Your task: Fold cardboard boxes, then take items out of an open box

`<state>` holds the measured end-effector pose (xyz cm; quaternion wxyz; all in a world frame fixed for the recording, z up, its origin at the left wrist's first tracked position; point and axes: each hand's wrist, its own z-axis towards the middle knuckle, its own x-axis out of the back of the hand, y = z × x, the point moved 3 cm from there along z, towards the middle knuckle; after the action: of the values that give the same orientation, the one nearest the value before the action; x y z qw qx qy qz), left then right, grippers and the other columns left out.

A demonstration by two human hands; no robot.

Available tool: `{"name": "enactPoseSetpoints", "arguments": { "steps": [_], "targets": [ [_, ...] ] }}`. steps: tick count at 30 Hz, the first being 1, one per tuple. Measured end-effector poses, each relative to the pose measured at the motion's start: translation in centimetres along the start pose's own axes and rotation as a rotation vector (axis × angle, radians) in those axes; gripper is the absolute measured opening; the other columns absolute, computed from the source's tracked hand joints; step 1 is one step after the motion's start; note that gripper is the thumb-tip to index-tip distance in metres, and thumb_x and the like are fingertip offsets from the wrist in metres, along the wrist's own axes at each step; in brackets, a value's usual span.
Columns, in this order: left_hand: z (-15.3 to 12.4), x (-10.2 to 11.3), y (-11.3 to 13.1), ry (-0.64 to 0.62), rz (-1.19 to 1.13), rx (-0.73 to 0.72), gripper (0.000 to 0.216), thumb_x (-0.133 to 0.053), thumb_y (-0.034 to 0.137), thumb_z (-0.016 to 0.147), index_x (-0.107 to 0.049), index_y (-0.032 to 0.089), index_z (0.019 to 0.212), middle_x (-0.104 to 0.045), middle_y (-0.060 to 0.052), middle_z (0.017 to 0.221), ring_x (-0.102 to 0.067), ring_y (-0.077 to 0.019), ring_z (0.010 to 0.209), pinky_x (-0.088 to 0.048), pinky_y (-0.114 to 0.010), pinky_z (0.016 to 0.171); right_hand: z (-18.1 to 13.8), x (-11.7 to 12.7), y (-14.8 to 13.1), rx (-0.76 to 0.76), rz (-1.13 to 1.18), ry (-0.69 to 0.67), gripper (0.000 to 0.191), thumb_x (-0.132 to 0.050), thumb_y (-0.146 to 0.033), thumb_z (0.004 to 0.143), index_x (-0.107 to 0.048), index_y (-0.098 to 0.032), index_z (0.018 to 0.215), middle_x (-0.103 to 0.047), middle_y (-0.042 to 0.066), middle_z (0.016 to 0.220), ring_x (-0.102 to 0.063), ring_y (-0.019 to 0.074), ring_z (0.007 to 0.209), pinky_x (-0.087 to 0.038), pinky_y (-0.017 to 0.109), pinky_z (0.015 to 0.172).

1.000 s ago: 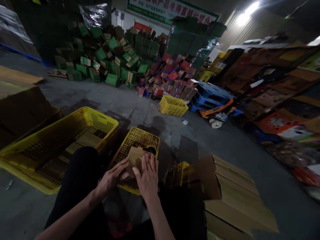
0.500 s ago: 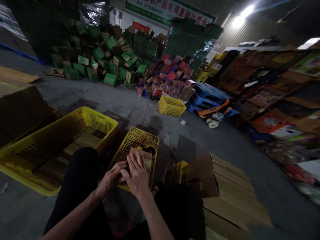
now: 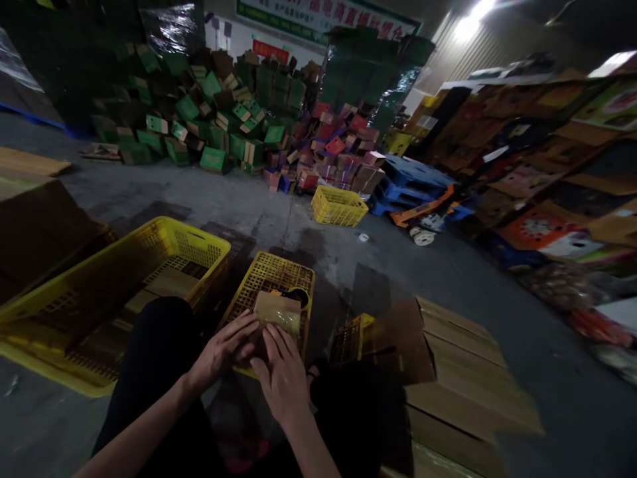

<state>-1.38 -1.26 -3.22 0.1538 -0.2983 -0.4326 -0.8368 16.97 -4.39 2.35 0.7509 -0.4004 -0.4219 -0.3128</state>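
Note:
A small brown cardboard box (image 3: 276, 309) with shiny clear tape across it rests on a yellow plastic crate (image 3: 271, 263) between my knees. My right hand (image 3: 284, 373) lies over the box's near part, fingers stretched out and touching it. At the box's left near side is my left hand (image 3: 226, 346), its fingers extended and fairly straight. Neither hand is wrapped round anything. Just behind the box lies a black and yellow tool (image 3: 297, 296), possibly a tape dispenser, partly hidden by the box. The box's near side is covered by my hands.
To the left stands a large yellow crate (image 3: 199, 242) with flat cardboard boxes (image 3: 172, 282) inside. Stacked cardboard (image 3: 468, 372) lies to the right. Farther off are another yellow crate (image 3: 339, 206), blue pallets (image 3: 415, 172), an orange pallet jack (image 3: 423, 207) and heaped green boxes (image 3: 213, 158).
Both hands have slid back toward me over the box, the right one most, uncovering more of its taped top. The box has stayed in about the same place.

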Motion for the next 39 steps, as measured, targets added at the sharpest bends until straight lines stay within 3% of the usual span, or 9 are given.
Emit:
{"name": "enactPoseSetpoints", "arguments": {
  "steps": [6,9,12,14,18,29,39],
  "targets": [
    [0.7,0.4,0.3,0.064,0.217,-0.103,0.048,-0.060,0.047,0.095,-0.057,0.023,0.137,-0.062,-0.011,0.139,-0.046,-0.0296,0.141,-0.041,-0.051,0.117,-3.3,1.4,3.6,-0.126,0.058,0.109,0.046,-0.046,-0.036,0.103,-0.048,-0.024,0.146,-0.059,0.010,0.141,-0.052,0.0268,0.134,-0.050,0.046,0.108],
    [2.3,-0.1,1.6,0.052,0.290,-0.104,0.063,-0.064,0.058,0.088,-0.056,0.018,0.137,-0.062,-0.015,0.137,-0.049,-0.0327,0.137,-0.038,-0.052,0.117,-3.7,1.3,4.8,-0.223,0.119,0.141,0.047,-0.043,-0.036,0.103,-0.044,-0.025,0.149,-0.056,0.012,0.142,-0.055,0.0254,0.130,-0.054,0.041,0.103],
    [4.2,-1.3,3.3,-0.081,0.310,-0.179,0.082,-0.063,0.061,0.087,-0.039,0.017,0.152,-0.050,-0.015,0.151,-0.042,-0.0323,0.143,-0.036,-0.048,0.119,-3.5,0.5,5.2,-0.219,0.115,0.102,0.054,-0.048,-0.039,0.102,-0.037,-0.025,0.154,-0.053,0.013,0.143,-0.055,0.0260,0.131,-0.055,0.040,0.102],
    [5.2,-2.4,4.0,-0.208,0.329,-0.237,0.084,-0.063,0.056,0.089,-0.031,0.020,0.157,-0.040,-0.012,0.159,-0.034,-0.0297,0.148,-0.032,-0.045,0.121,-3.4,0.1,5.5,-0.189,0.072,0.089,0.055,-0.048,-0.038,0.102,-0.036,-0.026,0.154,-0.055,0.013,0.142,-0.055,0.0264,0.131,-0.054,0.041,0.103],
    [5.8,-3.9,4.3,-0.320,0.385,-0.273,0.075,-0.063,0.048,0.092,-0.032,0.024,0.156,-0.035,-0.008,0.162,-0.031,-0.0266,0.150,-0.027,-0.044,0.124,-3.5,0.0,6.0,-0.147,0.003,0.092,0.051,-0.048,-0.034,0.102,-0.041,-0.026,0.152,-0.060,0.012,0.135,-0.058,0.0252,0.125,-0.054,0.041,0.103],
    [4.5,-4.8,3.0,-0.231,0.316,-0.310,0.061,-0.064,0.045,0.092,-0.049,0.023,0.147,-0.049,-0.011,0.153,-0.043,-0.0294,0.143,-0.039,-0.049,0.118,-3.8,0.6,5.6,-0.144,0.034,0.216,0.039,-0.050,-0.031,0.101,-0.055,-0.024,0.139,-0.059,0.012,0.138,-0.056,0.0274,0.130,-0.054,0.046,0.105],
    [5.1,-4.6,3.4,-0.170,0.244,-0.305,0.059,-0.069,0.051,0.087,-0.059,0.019,0.136,-0.061,-0.014,0.140,-0.053,-0.0303,0.135,-0.048,-0.046,0.111,-1.0,0.6,7.0,-0.149,0.204,0.192,0.038,-0.039,-0.031,0.105,-0.055,-0.024,0.138,-0.059,0.008,0.140,-0.042,0.0235,0.142,-0.045,0.048,0.115]
  ]
}}
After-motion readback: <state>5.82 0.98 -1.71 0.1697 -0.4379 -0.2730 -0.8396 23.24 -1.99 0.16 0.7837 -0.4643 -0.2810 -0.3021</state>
